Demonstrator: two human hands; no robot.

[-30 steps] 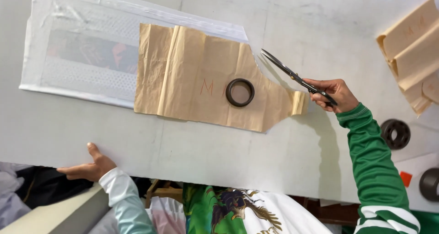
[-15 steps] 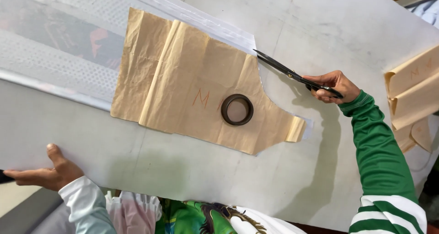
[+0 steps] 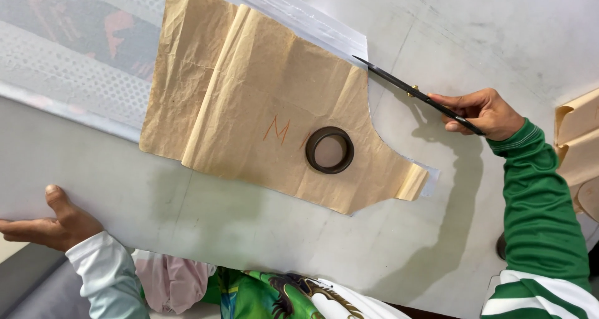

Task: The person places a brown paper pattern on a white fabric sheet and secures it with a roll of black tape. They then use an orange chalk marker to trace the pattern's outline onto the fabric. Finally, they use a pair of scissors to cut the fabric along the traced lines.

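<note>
Scissors (image 3: pixel 417 94) have closed in on the paper pattern (image 3: pixel 268 101) since 0.5 s ago: blade tips now sit at its right edge, just above the notch. Left hand (image 3: pixel 45 222) has stayed on the table's near edge.

Head view, only 1:
- Surface: grey-white table (image 3: pixel 262 232), scuffed and streaked. Room beyond it not visible.
- Paper pattern: tan, creased, lies flat mid-table with a folded tab at its lower right end and orange marks near its centre.
- Dark ring (image 3: pixel 329 149) sits on the pattern, right of the orange marks, weighing it down.
- White fabric (image 3: pixel 324 29) lies under the pattern and shows past its upper right edge; a thin sliver also shows by the tab.
- Perforated translucent sheet (image 3: pixel 56 63) lies left of the pattern, running under it.
- More tan paper pieces (image 3: pixel 577 144) well right of the pattern, at the frame edge.
- Right hand (image 3: pixel 483 113), green sleeve, right of the pattern: fingers clenched around the scissors' handles, blades nearly together.
- Left hand, pale sleeve, lower left of the pattern: fingers loose, thumb up, grasping nothing.
- Nothing blocks the blades' path along the pattern edge.
</note>
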